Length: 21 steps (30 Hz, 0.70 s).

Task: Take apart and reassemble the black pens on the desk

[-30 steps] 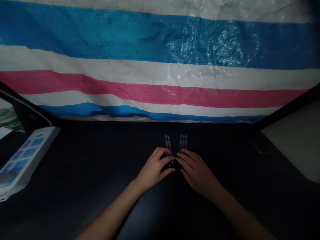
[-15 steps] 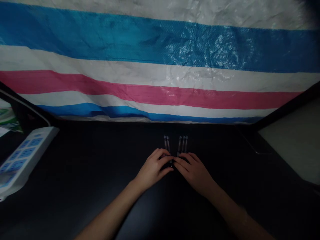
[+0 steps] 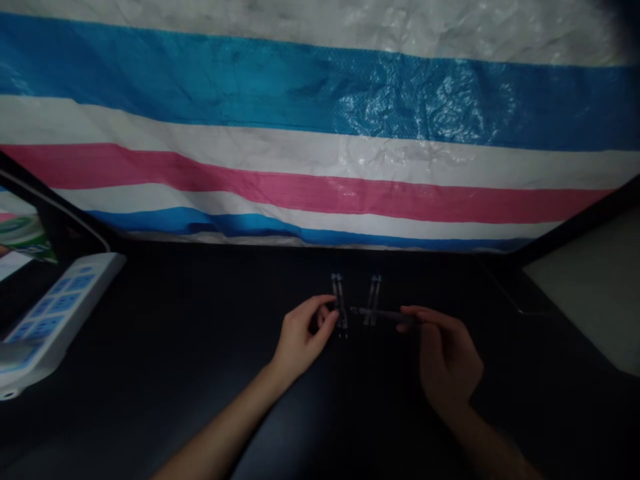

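Observation:
My right hand (image 3: 450, 350) grips a slim dark pen (image 3: 383, 314) by its right end and holds it roughly level. The pen's far end points left, above a right-hand pair of similar pens (image 3: 373, 297) that stand out faintly on the black desk. On the left, my left hand (image 3: 305, 330) has thumb and forefinger curled against a second pair of pens (image 3: 340, 297), pinching at their left side. Both pairs lie side by side with pale pointed ends away from me. Darkness hides much of their lower ends.
A white power strip (image 3: 75, 303) with blue sockets lies at the left of the black desk (image 3: 200, 373). Striped plastic sheeting (image 3: 320, 180) hangs behind. A green and white packet (image 3: 25, 233) is at the far left.
My right hand has drawn away to the right, lifting one pen from the right-hand group, which went from three to two. My left hand stays by the left pair.

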Motion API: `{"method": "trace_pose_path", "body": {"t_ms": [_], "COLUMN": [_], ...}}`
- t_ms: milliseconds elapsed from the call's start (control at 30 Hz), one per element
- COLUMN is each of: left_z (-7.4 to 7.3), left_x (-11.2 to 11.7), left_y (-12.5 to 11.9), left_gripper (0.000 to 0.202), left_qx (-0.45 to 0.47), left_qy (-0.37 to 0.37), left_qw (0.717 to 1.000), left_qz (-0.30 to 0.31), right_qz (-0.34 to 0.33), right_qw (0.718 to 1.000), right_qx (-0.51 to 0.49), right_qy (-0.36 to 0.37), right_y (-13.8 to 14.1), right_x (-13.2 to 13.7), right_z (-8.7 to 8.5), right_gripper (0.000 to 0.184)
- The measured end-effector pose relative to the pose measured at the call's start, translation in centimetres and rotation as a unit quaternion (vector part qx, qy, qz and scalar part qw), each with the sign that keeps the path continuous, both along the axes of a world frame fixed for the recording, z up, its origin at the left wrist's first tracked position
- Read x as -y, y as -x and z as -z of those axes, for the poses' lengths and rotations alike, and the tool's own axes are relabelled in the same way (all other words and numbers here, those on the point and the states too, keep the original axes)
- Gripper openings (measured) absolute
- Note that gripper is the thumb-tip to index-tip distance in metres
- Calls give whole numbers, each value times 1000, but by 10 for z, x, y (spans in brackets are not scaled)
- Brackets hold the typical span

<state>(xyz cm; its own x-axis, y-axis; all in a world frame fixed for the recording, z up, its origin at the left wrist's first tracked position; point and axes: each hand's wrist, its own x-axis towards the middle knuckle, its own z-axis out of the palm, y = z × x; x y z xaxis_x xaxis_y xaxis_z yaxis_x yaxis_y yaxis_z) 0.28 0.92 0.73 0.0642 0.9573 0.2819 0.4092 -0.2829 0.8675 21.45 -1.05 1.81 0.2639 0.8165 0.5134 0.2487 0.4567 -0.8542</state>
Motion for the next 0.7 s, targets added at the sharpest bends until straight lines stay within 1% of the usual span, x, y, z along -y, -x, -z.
{"method": "trace_pose_path", "body": {"t_ms": [33, 67, 100, 167, 200, 267, 333, 400, 467, 567, 633, 667, 700], "left_z": [0, -1, 0, 0, 1, 0, -1, -2, -4, -3, -1, 0, 1], "left_x": [1, 1, 2, 4, 5, 6, 6, 5, 4, 4, 5, 6, 7], "left_y": [-1, -3, -5, -10, -12, -14, -14, -12, -10, -10, -12, -12, -13], "left_gripper": [26, 31, 37, 47, 48, 41, 35, 33, 33, 34, 34, 34, 34], "left_qx": [38, 84, 138, 250, 298, 371, 428, 467, 483, 480, 472, 464, 454], "left_qy": [34, 73, 113, 180, 204, 223, 215, 212, 222, 238, 242, 242, 240], "left_qw": [999, 994, 984, 951, 932, 901, 878, 857, 846, 844, 848, 852, 858], "left_qz": [-9, -10, -1, 29, 36, 19, -17, -36, -36, -30, -27, -25, -24], "right_qz": [14, 13, -4, -69, -102, -158, -219, -278, -322, -381, -426, -445, -457], "right_qw": [999, 997, 994, 983, 977, 962, 938, 900, 850, 760, 704, 687, 684], "right_qx": [-37, -71, -103, -148, -157, -163, -177, -203, -243, -295, -292, -276, -254], "right_qy": [13, 28, 45, 83, 106, 150, 200, 268, 340, 436, 488, 504, 509], "right_y": [1, 2, 3, 5, 6, 9, 14, 19, 24, 29, 29, 29, 28], "right_x": [2, 5, 8, 14, 18, 23, 26, 26, 24, 23, 24, 24, 25], "right_z": [-2, -2, -3, 0, 1, 6, 8, 10, 11, 16, 23, 26, 28], "right_gripper": [10, 9, 9, 8, 7, 8, 7, 3, 16, 30, 38, 41, 42]}}
